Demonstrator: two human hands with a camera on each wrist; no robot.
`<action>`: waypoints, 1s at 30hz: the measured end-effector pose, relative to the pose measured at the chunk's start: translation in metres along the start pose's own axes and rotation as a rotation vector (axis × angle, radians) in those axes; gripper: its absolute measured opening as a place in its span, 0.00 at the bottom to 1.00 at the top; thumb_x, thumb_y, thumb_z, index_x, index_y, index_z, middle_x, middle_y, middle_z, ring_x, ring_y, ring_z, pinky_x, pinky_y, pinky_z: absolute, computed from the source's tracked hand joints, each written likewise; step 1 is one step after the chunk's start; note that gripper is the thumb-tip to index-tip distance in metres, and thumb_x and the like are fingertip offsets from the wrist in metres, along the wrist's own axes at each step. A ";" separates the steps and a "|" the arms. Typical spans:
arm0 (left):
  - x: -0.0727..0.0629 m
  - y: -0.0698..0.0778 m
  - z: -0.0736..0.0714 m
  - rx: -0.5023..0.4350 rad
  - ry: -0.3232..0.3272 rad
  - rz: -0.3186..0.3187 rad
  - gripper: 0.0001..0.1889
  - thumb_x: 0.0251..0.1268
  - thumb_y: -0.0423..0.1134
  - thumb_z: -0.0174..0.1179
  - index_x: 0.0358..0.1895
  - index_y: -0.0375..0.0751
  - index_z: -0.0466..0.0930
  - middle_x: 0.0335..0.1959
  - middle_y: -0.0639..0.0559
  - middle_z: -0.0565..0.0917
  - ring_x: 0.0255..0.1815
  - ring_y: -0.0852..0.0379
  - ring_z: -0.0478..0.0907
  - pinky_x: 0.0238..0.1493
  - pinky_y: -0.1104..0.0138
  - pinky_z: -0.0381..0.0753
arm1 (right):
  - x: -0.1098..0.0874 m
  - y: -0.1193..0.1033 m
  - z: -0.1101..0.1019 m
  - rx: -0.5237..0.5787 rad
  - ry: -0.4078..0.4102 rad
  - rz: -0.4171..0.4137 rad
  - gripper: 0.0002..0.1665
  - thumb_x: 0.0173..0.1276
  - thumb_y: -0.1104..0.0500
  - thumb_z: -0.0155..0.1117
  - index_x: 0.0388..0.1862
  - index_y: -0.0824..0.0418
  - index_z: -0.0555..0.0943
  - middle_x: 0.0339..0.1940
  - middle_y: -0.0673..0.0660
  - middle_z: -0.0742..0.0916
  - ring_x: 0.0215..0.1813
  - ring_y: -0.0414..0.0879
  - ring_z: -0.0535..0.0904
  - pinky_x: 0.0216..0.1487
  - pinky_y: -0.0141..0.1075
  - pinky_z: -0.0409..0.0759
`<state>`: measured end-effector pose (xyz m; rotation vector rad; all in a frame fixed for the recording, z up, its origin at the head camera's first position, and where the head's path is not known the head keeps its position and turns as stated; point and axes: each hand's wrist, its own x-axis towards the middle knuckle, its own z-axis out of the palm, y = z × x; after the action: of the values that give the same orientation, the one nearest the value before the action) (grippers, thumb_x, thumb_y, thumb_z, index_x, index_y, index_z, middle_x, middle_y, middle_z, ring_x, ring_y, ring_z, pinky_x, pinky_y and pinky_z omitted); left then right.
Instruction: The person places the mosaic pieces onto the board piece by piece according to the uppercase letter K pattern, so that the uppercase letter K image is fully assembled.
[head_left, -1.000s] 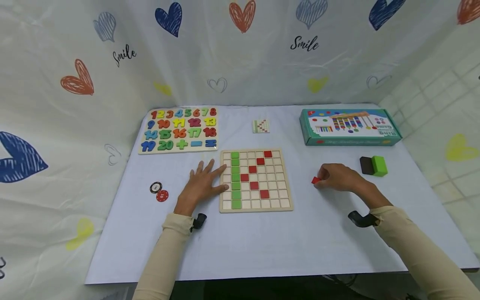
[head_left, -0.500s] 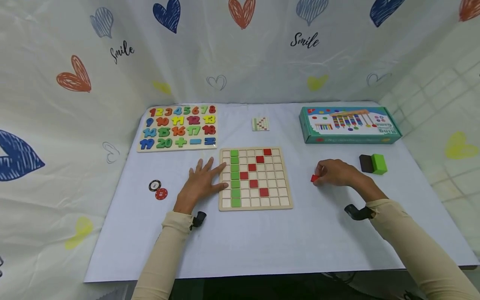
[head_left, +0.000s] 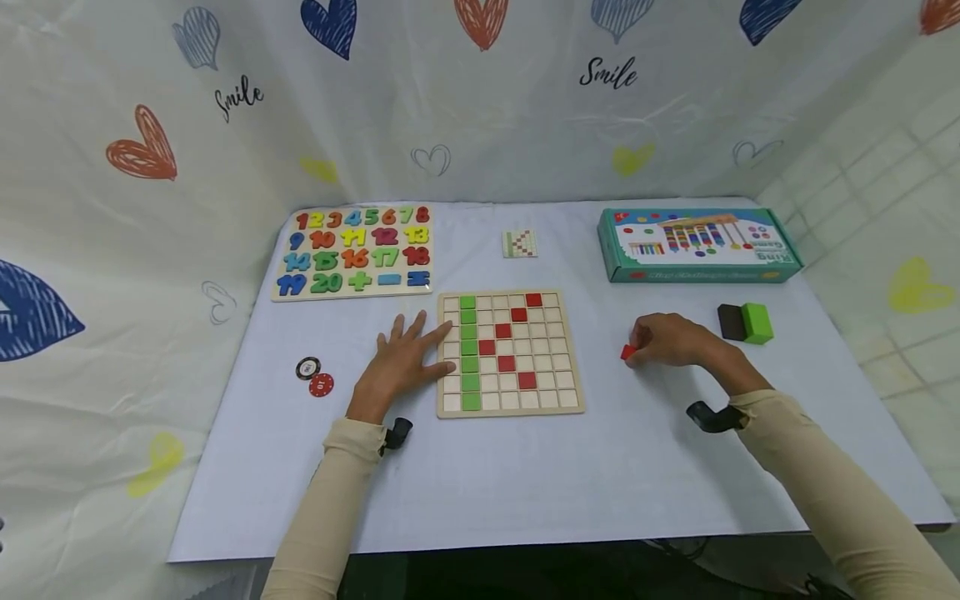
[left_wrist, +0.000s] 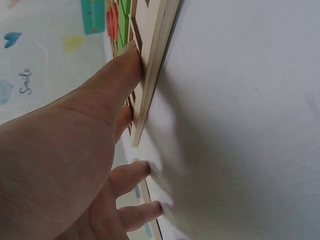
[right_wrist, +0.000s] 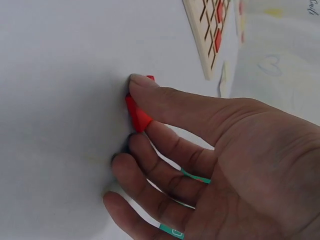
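Observation:
A wooden grid board (head_left: 577, 367) lies mid-table, with a full column of green tiles (head_left: 469, 346) and a slanting line of several red tiles (head_left: 504, 331). My left hand (head_left: 397, 367) is spread along the board's left edge. In the left wrist view, its thumb (left_wrist: 112, 75) presses on the frame while other fingertips touch the tablecloth. To the right of the board, my right hand (head_left: 671, 342) pinches a small red tile (right_wrist: 140, 116) between thumb and fingers, low at the tabletop. Whether it is one tile or a short stack is partly hidden by the thumb.
A number puzzle board (head_left: 351, 285) sits at back left, a small pattern card (head_left: 520, 244) behind the grid. A green toy box (head_left: 701, 246) stands at back right. Black and green blocks (head_left: 757, 323) are near my right wrist; two round chips (head_left: 321, 384) lie left.
The head view has tilted slightly, so everything sits a little higher in it. The right forearm shifts slightly inward; the right hand keeps its pinch on the red tile. My left hand stays put.

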<state>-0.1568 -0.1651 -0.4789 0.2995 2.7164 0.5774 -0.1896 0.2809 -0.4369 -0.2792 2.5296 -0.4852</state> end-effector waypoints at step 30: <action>-0.002 0.000 -0.002 0.021 0.010 0.016 0.41 0.74 0.60 0.64 0.86 0.62 0.57 0.89 0.41 0.48 0.87 0.28 0.36 0.80 0.28 0.43 | 0.010 -0.088 0.046 0.215 -0.121 -0.376 0.06 0.71 0.61 0.74 0.39 0.59 0.84 0.39 0.50 0.90 0.42 0.45 0.81 0.44 0.35 0.82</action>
<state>-0.1557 -0.1658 -0.4766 0.3240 2.7338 0.5572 -0.1642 0.1848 -0.4433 -0.6862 2.2872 -0.8504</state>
